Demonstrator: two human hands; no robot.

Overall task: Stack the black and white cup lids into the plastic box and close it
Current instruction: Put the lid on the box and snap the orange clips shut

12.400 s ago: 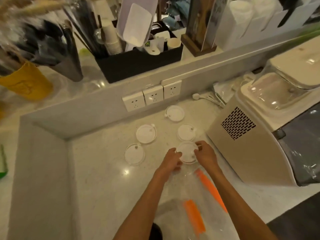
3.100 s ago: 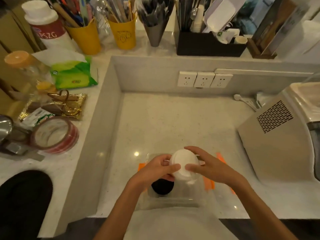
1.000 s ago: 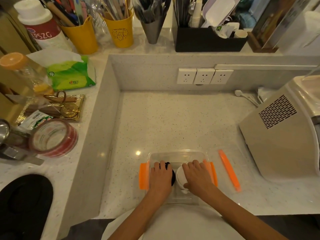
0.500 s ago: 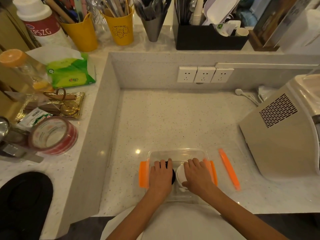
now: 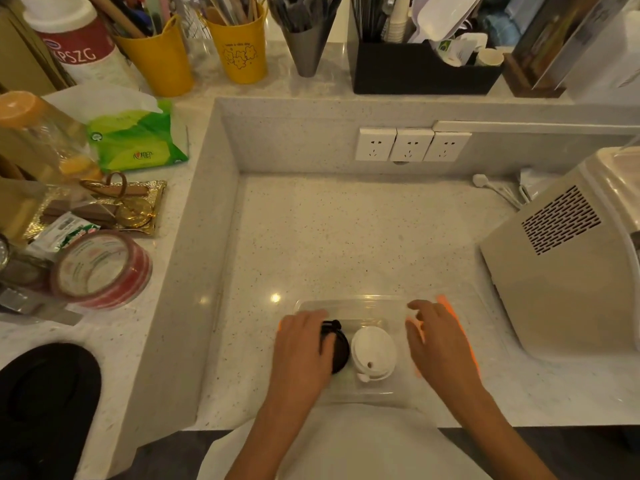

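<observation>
- The clear plastic box (image 5: 349, 304) sits on the speckled counter (image 5: 346, 237), near its front edge
- Black lids (image 5: 337, 348) and white lids (image 5: 373, 351) lie side by side inside it
- The left hand (image 5: 303, 351) lies flat on the box's left side, fingers loose
- The right hand (image 5: 438, 344) is open and blurry over the orange clip (image 5: 446, 306)
- A beige machine (image 5: 561, 271) stands at the right

The clear plastic box (image 5: 349, 306) sits at the counter's (image 5: 346, 237) near edge; inside, the black lid stack (image 5: 339, 348) lies left of the white lid stack (image 5: 374, 348).
</observation>
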